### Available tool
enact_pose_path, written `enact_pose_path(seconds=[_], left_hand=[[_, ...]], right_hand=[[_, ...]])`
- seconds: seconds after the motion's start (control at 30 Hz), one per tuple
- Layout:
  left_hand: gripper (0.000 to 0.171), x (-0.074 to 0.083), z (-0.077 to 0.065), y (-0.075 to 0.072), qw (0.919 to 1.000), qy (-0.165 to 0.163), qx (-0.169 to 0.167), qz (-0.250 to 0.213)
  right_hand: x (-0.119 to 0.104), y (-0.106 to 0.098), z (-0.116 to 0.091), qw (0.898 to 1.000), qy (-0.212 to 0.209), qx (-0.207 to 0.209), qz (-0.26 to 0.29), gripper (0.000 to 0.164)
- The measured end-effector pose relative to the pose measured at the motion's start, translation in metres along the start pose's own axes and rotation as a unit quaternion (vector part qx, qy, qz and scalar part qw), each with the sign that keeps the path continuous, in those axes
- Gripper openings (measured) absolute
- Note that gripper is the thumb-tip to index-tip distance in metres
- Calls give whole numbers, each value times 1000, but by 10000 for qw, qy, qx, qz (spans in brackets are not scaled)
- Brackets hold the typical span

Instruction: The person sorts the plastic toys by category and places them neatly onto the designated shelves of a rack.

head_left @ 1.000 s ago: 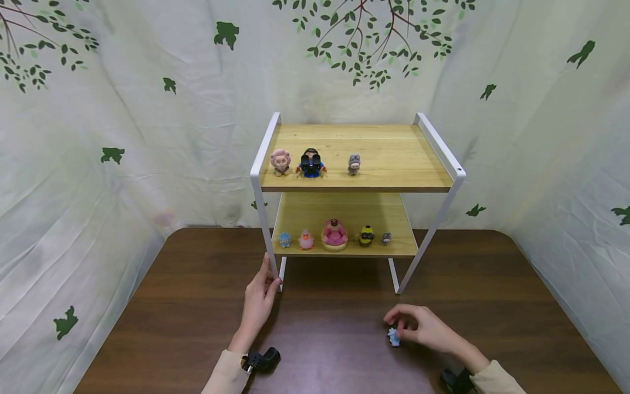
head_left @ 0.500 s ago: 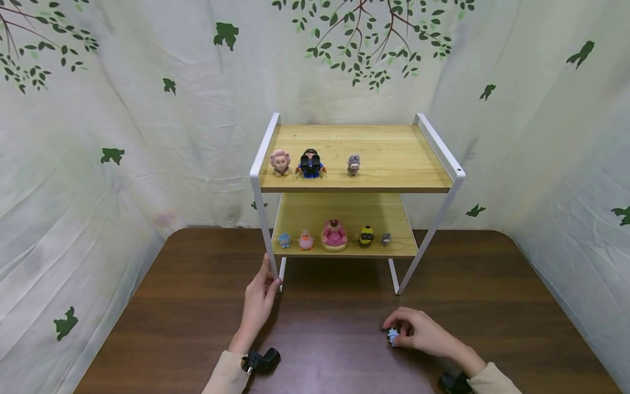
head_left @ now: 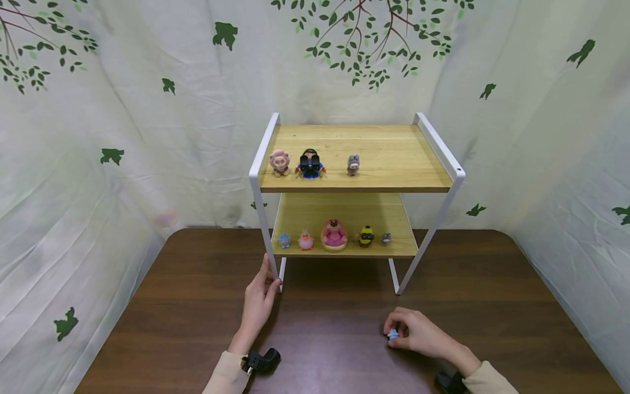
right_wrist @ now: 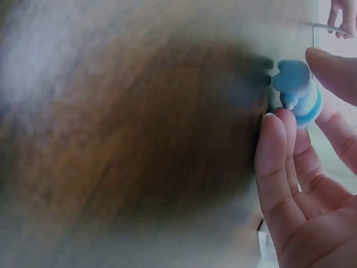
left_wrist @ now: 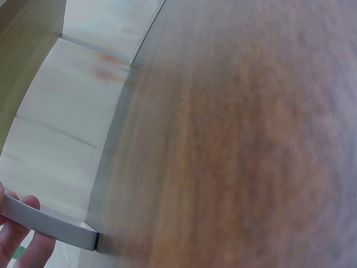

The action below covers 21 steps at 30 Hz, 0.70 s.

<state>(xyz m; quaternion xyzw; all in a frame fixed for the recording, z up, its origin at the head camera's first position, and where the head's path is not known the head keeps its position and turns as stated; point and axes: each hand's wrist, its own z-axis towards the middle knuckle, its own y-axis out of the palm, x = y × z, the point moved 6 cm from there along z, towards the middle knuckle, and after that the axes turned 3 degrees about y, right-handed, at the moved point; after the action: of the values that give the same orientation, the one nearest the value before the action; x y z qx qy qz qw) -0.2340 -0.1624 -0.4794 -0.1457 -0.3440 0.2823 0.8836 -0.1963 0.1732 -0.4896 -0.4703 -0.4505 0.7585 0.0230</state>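
Observation:
A small light-blue figurine (head_left: pixel 392 334) is pinched between the thumb and fingers of my right hand (head_left: pixel 418 331), low over the table in front of the rack. Close up in the right wrist view, the blue figurine (right_wrist: pixel 298 92) lies tilted in the fingertips, and its face cannot be made out. My left hand (head_left: pixel 258 301) grips the front left leg (head_left: pixel 264 230) of a two-tier shelf rack. The left wrist view has its fingers on both sides of the white metal leg (left_wrist: pixel 53 224).
On the upper board (head_left: pixel 394 148) stand a pink figurine (head_left: pixel 280 163), a dark-blue figure (head_left: pixel 310 164) and a grey one (head_left: pixel 353 164). Several figurines line the lower board (head_left: pixel 339 205), among them a pink bear (head_left: pixel 334 235). The rack stands on a brown table (head_left: pixel 325 350) before a white leaf-print cloth (head_left: pixel 197 126).
My right hand has closed in on the blue figurine, and its fingers now cover more of it. The left hand stays on the rack's leg.

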Motion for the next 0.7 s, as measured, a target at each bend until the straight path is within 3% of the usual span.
enact_pose_path(seconds=[0.47, 0.7], left_hand=[[86, -2, -1, 0, 9999, -118, -38, -4], [84, -2, 0, 0, 9999, -89, -47, 3]], right_hand=[[-3, -4, 7, 9991, -217, 270, 261, 27], [1, -8, 11, 9980, 133, 250, 560, 27]])
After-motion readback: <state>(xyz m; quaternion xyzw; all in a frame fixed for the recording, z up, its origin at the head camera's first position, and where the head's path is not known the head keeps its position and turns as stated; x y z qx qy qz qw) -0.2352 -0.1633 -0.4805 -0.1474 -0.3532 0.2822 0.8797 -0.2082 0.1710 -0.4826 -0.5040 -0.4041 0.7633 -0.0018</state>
